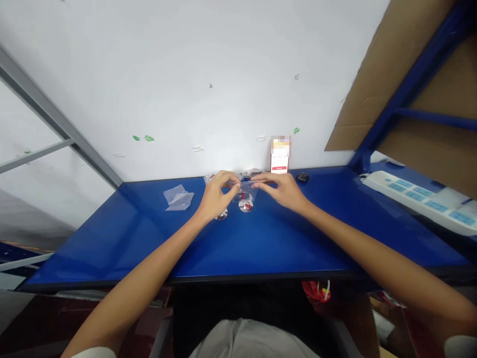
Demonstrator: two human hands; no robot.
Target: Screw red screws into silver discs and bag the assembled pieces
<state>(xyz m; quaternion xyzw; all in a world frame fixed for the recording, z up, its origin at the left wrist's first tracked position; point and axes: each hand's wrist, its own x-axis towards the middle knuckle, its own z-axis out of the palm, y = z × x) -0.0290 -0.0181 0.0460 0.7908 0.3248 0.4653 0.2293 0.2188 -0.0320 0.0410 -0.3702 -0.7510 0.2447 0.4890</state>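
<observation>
Between my hands is a small clear plastic bag [249,188], pinched at its upper left corner by my left hand [220,193] and at its upper right by my right hand [281,189]. A round badge [245,206] with a red and white print lies on the table just below the bag. Partly covered by my left hand, another round badge [222,215] lies to the left. Several more bagged round pieces [250,173] sit behind my hands by the wall. Whether the bag holds anything is hard to make out.
Clear plastic bags [179,197] lie on the blue table [261,243] to the left. A phone [279,155] leans on the wall, with a small black object [302,177] beside it. A white power strip [421,199] lies at the right.
</observation>
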